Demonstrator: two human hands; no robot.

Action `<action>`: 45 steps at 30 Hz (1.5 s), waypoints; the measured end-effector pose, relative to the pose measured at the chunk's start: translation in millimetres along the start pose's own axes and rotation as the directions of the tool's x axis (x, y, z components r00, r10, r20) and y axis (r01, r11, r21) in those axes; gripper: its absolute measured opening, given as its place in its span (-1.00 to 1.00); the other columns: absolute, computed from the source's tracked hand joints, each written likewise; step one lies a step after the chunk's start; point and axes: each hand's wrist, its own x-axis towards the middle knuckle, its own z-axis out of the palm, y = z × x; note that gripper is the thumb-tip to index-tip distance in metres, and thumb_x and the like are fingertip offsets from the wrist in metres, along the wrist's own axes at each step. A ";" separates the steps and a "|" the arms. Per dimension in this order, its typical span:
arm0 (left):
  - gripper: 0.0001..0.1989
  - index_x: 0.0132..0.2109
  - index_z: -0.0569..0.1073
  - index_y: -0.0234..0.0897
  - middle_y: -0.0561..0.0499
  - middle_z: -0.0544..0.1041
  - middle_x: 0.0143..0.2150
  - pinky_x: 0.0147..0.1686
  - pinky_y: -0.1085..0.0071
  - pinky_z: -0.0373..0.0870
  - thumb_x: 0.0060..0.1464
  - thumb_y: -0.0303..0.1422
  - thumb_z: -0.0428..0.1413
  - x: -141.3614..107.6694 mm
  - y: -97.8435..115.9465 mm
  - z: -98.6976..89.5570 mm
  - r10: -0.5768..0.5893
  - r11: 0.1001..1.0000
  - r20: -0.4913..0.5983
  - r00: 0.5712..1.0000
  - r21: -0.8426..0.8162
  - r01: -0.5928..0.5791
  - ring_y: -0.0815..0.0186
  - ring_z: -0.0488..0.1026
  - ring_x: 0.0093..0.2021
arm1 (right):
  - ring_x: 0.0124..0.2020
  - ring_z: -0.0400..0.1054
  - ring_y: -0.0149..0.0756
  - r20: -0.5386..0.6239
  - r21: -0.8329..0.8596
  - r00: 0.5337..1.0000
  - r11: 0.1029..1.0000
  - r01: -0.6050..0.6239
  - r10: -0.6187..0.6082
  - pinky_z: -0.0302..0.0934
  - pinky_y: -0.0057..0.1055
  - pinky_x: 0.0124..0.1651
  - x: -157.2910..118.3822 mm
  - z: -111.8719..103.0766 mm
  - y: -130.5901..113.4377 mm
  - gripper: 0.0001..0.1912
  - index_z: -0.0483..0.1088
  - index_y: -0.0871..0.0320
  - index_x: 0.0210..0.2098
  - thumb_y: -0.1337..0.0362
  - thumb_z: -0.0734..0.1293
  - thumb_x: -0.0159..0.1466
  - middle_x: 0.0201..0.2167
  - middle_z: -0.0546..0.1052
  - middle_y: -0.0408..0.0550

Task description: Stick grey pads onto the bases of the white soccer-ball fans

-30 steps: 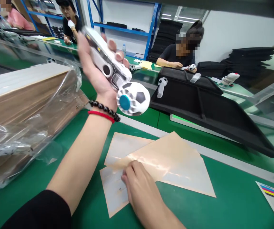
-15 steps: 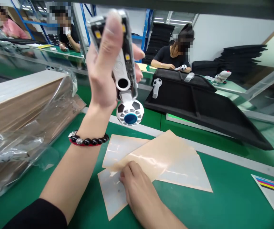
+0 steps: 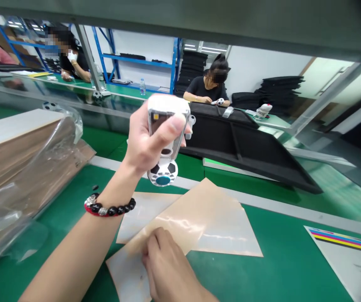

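Observation:
My left hand, raised above the bench, is closed around a handheld device with a clear-fronted body and a round soccer-ball end with a blue centre. My thumb lies across its front. Low in the view, my right hand rests with bent fingers at the lower edge of a glossy tan sheet. The fingertips appear pinched on that sheet, though the contact is partly hidden. Beneath it lie pale, orange-edged sheets, one of them partly under my right hand.
Plastic-wrapped cardboard stands at left. Beyond the bench's pale rail, a black tray holds similar white devices. A colour-striped sheet lies at right. A metal beam crosses overhead. Co-workers sit across the line.
My left hand and the device have come down, and the device's top now tips toward me. The view has shifted up and right. My right hand stays at the tan sheet.

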 end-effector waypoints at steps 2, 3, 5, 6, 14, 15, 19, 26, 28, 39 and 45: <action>-0.67 -0.13 0.47 -0.37 -0.02 0.55 -0.40 -0.64 0.51 0.37 0.11 -0.18 0.22 -3.6 -1.2 0.3 0.008 0.999 0.058 0.998 0.037 -0.010 0.37 0.47 -0.56 | -0.30 0.47 -0.26 0.102 0.215 0.992 0.972 -0.100 0.079 0.41 -0.44 -0.30 -0.1 -16.8 2.2 -0.82 0.42 0.14 -0.32 0.52 0.38 0.13 -0.28 0.49 -0.07; -0.67 -0.13 0.47 -0.37 -0.02 0.54 -0.40 -0.62 0.51 0.36 0.09 -0.19 0.23 -5.5 -1.7 0.9 0.009 0.998 0.087 0.996 0.069 -0.015 0.38 0.46 -0.54 | -0.27 0.47 -0.31 0.185 0.347 0.977 0.923 -0.163 0.104 0.38 -0.49 -0.27 0.1 -27.9 4.2 -0.82 0.42 0.09 -0.32 0.49 0.38 0.15 -0.26 0.49 -0.13; -0.66 -0.11 0.48 -0.34 -0.03 0.54 -0.37 -0.58 0.51 0.37 0.05 -0.19 0.26 -9.1 -2.2 3.1 -0.012 0.991 0.142 0.990 0.136 -0.008 0.39 0.46 -0.51 | -0.26 0.47 -0.39 0.339 0.562 0.936 0.776 -0.286 0.100 0.31 -0.56 -0.27 1.3 -55.7 9.9 -0.85 0.44 0.04 -0.31 0.43 0.39 0.20 -0.27 0.51 -0.21; -0.65 -0.11 0.48 -0.33 -0.02 0.54 -0.36 -0.56 0.51 0.37 0.04 -0.18 0.27 -10.8 -2.3 4.7 -0.024 0.988 0.164 0.986 0.157 -0.002 0.39 0.45 -0.49 | -0.30 0.46 -0.41 0.380 0.633 0.921 0.700 -0.329 0.089 0.28 -0.58 -0.30 2.1 -72.3 13.3 -0.89 0.44 0.04 -0.31 0.40 0.39 0.21 -0.31 0.51 -0.23; -0.65 -0.15 0.46 -0.32 -0.05 0.60 -0.29 -0.41 0.55 0.46 -0.02 -0.20 0.29 -18.5 -5.2 28.4 0.226 0.891 0.366 0.903 0.296 -0.343 0.38 0.53 -0.39 | -0.57 0.39 -0.50 -0.021 0.920 0.919 0.368 -0.136 0.394 0.29 -0.66 -0.51 -13.5 -193.4 40.0 -0.75 0.39 0.14 -0.40 0.15 0.46 0.25 -0.56 0.51 -0.19; -0.67 -0.16 0.46 -0.31 -0.04 0.60 -0.30 -0.39 0.54 0.47 -0.01 -0.20 0.27 -19.6 -5.2 31.9 0.254 0.862 0.407 0.877 0.316 -0.396 0.37 0.54 -0.38 | -0.58 0.38 -0.49 -0.091 0.899 0.894 0.421 -0.116 0.439 0.30 -0.66 -0.53 -16.4 -198.1 41.0 -0.75 0.40 0.13 -0.40 0.14 0.48 0.23 -0.57 0.51 -0.18; -0.71 -0.18 0.44 -0.27 0.03 0.57 -0.38 -0.42 0.50 0.45 0.00 -0.20 0.23 -24.1 -2.9 43.0 0.246 0.791 0.548 0.800 0.363 -0.492 0.37 0.51 -0.45 | -0.59 0.37 -0.48 -0.194 0.816 0.864 0.565 -0.120 0.464 0.30 -0.68 -0.56 -19.6 -199.7 40.1 -0.79 0.45 0.11 -0.43 0.19 0.52 0.18 -0.61 0.46 -0.20; -0.73 -0.20 0.44 -0.29 0.03 0.56 -0.40 -0.44 0.49 0.44 0.02 -0.22 0.21 -24.5 -1.8 47.1 0.288 0.750 0.583 0.759 0.355 -0.558 0.39 0.49 -0.48 | -0.60 0.34 -0.56 -0.174 0.785 0.895 0.606 -0.126 0.411 0.22 -0.80 -0.59 -19.9 -198.9 40.5 -0.82 0.44 0.09 -0.45 0.25 0.49 0.22 -0.62 0.42 -0.25; -0.74 -0.21 0.44 -0.31 0.01 0.55 -0.41 -0.46 0.48 0.44 0.03 -0.21 0.20 -23.9 -1.8 46.9 0.294 0.749 0.585 0.756 0.350 -0.562 0.38 0.49 -0.48 | -0.60 0.33 -0.57 -0.171 0.783 0.896 0.608 -0.129 0.410 0.20 -0.80 -0.59 -20.4 -199.5 40.8 -0.82 0.44 0.09 -0.45 0.26 0.48 0.22 -0.62 0.43 -0.26; -0.74 -0.20 0.45 -0.31 0.02 0.55 -0.41 -0.45 0.49 0.46 0.04 -0.22 0.19 -24.0 -1.0 47.5 0.300 0.745 0.582 0.756 0.353 -0.567 0.38 0.50 -0.48 | -0.63 0.35 -0.48 -0.165 0.759 0.888 0.630 -0.163 0.429 0.27 -0.69 -0.62 -19.2 -199.7 40.7 -0.79 0.44 0.12 -0.46 0.19 0.47 0.22 -0.64 0.41 -0.20; -0.75 -0.19 0.44 -0.30 0.04 0.55 -0.41 -0.45 0.49 0.46 0.04 -0.22 0.19 -24.2 -0.7 48.4 0.305 0.744 0.584 0.752 0.347 -0.571 0.38 0.51 -0.47 | -0.62 0.35 -0.51 -0.170 0.757 0.892 0.635 -0.155 0.420 0.26 -0.74 -0.61 -20.6 -198.8 41.7 -0.79 0.44 0.11 -0.45 0.19 0.47 0.23 -0.64 0.42 -0.22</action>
